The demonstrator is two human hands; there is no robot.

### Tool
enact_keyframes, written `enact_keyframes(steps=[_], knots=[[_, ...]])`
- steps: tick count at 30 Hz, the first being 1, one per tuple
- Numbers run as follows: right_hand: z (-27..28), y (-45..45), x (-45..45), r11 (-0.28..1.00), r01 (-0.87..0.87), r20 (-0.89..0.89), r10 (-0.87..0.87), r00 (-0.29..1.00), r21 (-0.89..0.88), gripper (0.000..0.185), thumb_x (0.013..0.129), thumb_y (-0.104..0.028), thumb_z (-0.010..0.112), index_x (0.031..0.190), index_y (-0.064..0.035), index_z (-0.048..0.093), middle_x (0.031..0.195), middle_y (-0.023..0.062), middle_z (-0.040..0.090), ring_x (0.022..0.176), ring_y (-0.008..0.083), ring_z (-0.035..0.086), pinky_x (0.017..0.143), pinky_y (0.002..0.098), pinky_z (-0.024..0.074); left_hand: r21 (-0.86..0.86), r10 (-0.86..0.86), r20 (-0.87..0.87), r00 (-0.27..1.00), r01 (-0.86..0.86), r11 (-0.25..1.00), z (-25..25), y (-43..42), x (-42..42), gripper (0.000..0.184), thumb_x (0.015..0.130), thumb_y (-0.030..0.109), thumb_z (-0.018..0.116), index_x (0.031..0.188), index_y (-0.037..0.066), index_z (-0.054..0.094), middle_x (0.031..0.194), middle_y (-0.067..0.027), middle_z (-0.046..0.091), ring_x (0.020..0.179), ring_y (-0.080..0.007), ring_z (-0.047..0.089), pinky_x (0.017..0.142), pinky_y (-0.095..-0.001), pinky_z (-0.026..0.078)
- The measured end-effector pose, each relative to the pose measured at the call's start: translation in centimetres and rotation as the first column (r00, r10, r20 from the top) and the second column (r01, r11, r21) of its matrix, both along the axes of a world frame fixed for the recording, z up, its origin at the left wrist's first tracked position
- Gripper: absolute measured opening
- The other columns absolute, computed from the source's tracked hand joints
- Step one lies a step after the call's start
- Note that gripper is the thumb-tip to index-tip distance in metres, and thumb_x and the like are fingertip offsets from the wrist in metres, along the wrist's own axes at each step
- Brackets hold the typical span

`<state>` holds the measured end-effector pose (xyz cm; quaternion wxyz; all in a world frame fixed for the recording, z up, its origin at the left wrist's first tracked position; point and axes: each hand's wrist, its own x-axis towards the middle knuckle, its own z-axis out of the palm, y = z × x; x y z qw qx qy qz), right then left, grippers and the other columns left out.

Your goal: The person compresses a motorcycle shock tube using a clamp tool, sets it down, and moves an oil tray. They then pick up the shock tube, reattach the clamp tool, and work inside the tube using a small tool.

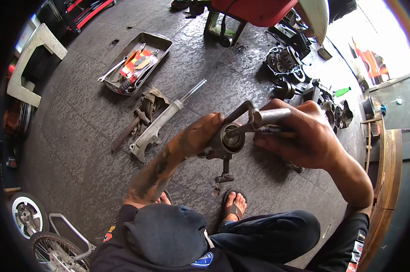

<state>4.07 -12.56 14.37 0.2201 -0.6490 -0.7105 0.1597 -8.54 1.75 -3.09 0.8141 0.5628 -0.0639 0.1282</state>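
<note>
Grips the ring-mouthed metal cylinder (219,146) in the left hand (193,138), with the thumb near the rim and the other fingers too hidden to tell. Pinches the tubular-headed tool (273,117) between thumb and fingers of the right hand (313,136), just right of the cylinder. Looks heavy for its size, stiff, hardly fragile, perhaps slick with grease and apt to twist in the palm. Best taken low around the outer wall, clear of the rim and of the T-handled screw (225,168) just below. Farther out, on the floor left of the cylinder: a fork leg (157,123), a hammer (127,132) and a rag (151,100); beyond those, a tray (156,64) of tools. Well right of the cylinder: engine parts (285,61).
</note>
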Motion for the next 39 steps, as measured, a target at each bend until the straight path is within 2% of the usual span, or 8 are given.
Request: enact_keyframes(steps=[8,12,19,24,28,29,30,39], knots=[[-0.1,-0.7,0.2,0.998,0.050,0.099,-0.053,0.994,0.032,0.020,0.082,-0.015,0.066,0.091,-0.0049,0.052,0.059,0.0082,0.057,0.052,0.0289,0.060,0.045,0.0357,0.0451,-0.096,-0.271,0.045,0.962,0.274,0.957,1.2,0.7,0.9,0.056,0.098,0.047,0.028,0.108,-0.001,0.054,0.071,0.0009,0.054,0.062,-0.0044,0.046,0.055,-0.0221,0.039],[-1.0,-1.0,-0.4,0.984,0.168,-0.017,-0.167,0.986,0.063,0.020,0.082,-0.013,0.065,0.097,-0.0060,0.054,0.060,0.0080,0.058,0.051,0.0255,0.061,0.045,0.0340,0.0458,-0.106,0.071,0.099,0.993,-0.061,0.992,1.8,-1.1,0.2,0.060,0.096,0.053,0.028,0.115,-0.001,0.047,0.069,0.0017,0.052,0.053,-0.0028,0.044,0.047,-0.0197,0.035],[-2.0,-2.5,-1.4,0.908,0.370,-0.231,-0.324,0.917,0.194,0.024,0.084,-0.009,0.060,0.106,-0.0037,0.051,0.070,0.0059,0.055,0.055,0.0156,0.054,0.052,0.0272,0.0416,-0.127,0.071,0.086,0.994,-0.060,0.990,2.2,-2.0,-0.5,0.053,0.097,0.047,0.031,0.109,-0.001,0.050,0.068,0.0028,0.053,0.049,-0.0016,0.041,0.043,-0.0173,0.031],[-8.0,-5.5,-1.1,0.810,0.566,-0.577,-0.391,0.717,0.154,0.026,0.086,-0.003,0.048,0.111,0.0008,0.044,0.089,0.0068,0.054,0.072,0.0131,0.052,0.069,0.0251,0.0445,0.140,0.062,0.130,0.990,-0.080,0.987,2.0,-0.8,-2.0,0.069,0.088,0.059,0.043,0.129,0.004,0.041,0.093,-0.0096,0.061,0.062,-0.0134,0.057,0.056,-0.0252,0.046],[-11.8,-3.4,0.2,0.836,0.513,-0.304,-0.548,0.779,-0.193,0.041,0.075,0.006,0.046,0.116,-0.0002,0.048,0.084,0.0145,0.060,0.076,0.0218,0.061,0.074,0.0300,0.0466,0.166,0.375,0.374,0.848,-0.459,0.873,2.5,-1.0,-3.0,0.048,0.085,0.047,0.059,0.104,0.003,0.049,0.062,-0.0010,0.052,0.050,-0.0087,0.045,0.046,-0.0268,0.034],[-12.7,-2.3,0.6,0.934,0.352,-0.095,-0.356,0.930,-0.059,0.045,0.071,0.007,0.045,0.115,-0.0012,0.050,0.092,0.0192,0.062,0.083,0.0268,0.064,0.075,0.0321,0.0478,0.165,0.347,0.318,0.882,-0.412,0.896,2.6,-0.3,-3.9,0.051,0.082,0.047,0.062,0.105,0.004,0.050,0.063,-0.0011,0.053,0.050,-0.0090,0.046,0.046,-0.0269,0.035],[-13.2,-1.6,0.6,0.896,0.359,-0.139,-0.403,0.905,-0.260,0.044,0.074,0.005,0.046,0.116,-0.0050,0.051,0.093,0.0200,0.062,0.083,0.0309,0.064,0.074,0.0359,0.0494,0.158,0.322,0.276,0.906,-0.373,0.914,2.4,0.2,-4.7,0.053,0.082,0.050,0.061,0.104,0.004,0.050,0.064,-0.0024,0.054,0.051,-0.0100,0.048,0.047,-0.0268,0.037],[-21.1,15.1,1.0,0.976,0.106,0.092,-0.089,0.992,-0.189,0.019,0.088,-0.022,0.054,0.105,-0.0134,0.053,0.080,0.0122,0.061,0.074,0.0350,0.061,0.063,0.0433,0.0491,-0.281,0.345,0.362,0.866,-0.252,0.926,0.7,5.1,-9.6,0.058,0.079,0.058,0.060,0.074,0.000,0.052,0.054,-0.0047,0.050,0.042,-0.0138,0.049,0.037,-0.0271,0.036]])
